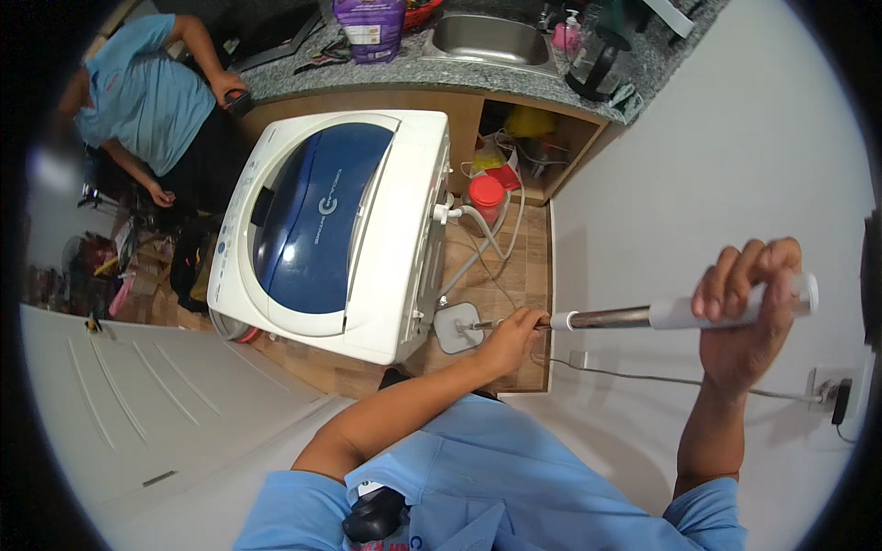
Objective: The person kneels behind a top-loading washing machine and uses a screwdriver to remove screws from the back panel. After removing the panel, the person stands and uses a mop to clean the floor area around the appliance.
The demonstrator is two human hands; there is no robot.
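A long pole with metal and white sections reaches from the right down to a rounded square white head near the floor. The exact kind of tool is unclear. My right hand is wrapped round its thick white grip near the top end. Lower down, my left hand is closed round the thin shaft just above the head. Beside that head stands a white top-loading washing machine with its blue lid down. Whether the head presses on the floor I cannot tell.
A hose and a red-lidded jar are behind the machine. A cord runs along the right wall to a socket. The counter holds a sink and a purple bag. Another person stands at the far left.
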